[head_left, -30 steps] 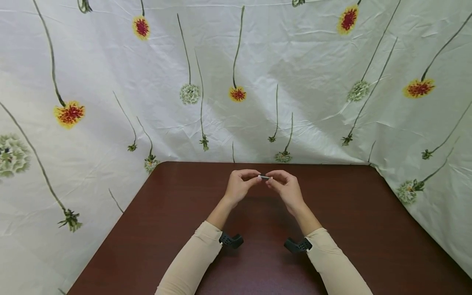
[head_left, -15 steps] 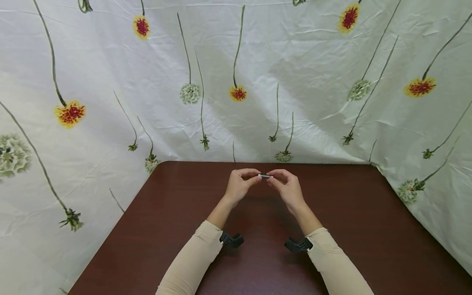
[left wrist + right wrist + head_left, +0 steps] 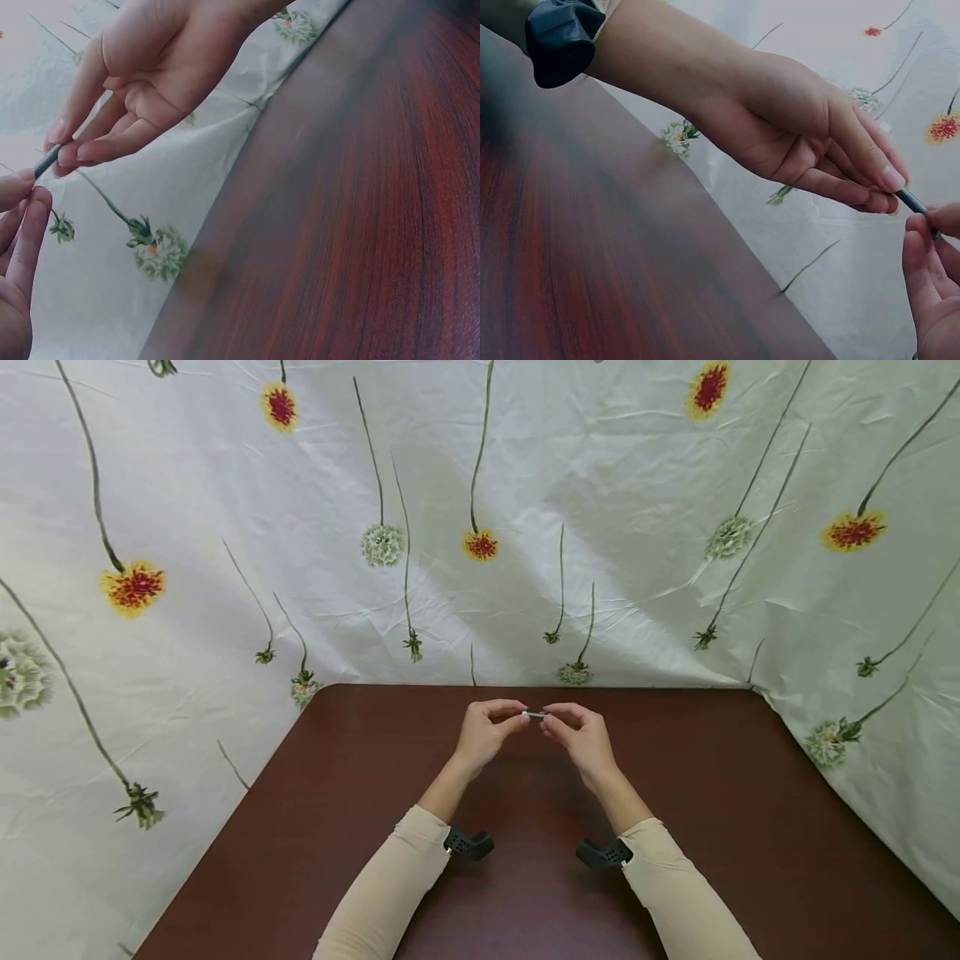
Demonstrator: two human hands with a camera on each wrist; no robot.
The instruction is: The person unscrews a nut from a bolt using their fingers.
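Note:
A short dark rod with a ridged surface (image 3: 47, 160) spans the small gap between both hands, held above the far part of the table. My left hand (image 3: 478, 739) pinches one end between thumb and fingertips. At the other end, the thumb and fingers of my right hand (image 3: 588, 742) do the same. In the head view the rod (image 3: 534, 715) looks thin and lies nearly level, with a pale left tip. Fingertips cover both ends in the right wrist view, where only the middle of the rod (image 3: 910, 199) shows.
Below the hands lies a dark red-brown wooden table (image 3: 375, 777). A pale cloth with printed flowers (image 3: 637, 527) hangs behind it and along both sides. Each wrist wears a black strap mount, one on the left (image 3: 468, 843) and one on the right (image 3: 603, 854).
The head view has tipped slightly, so the scene sits a little higher. Both hands keep their pinch on the rod, which shows a slightly different face.

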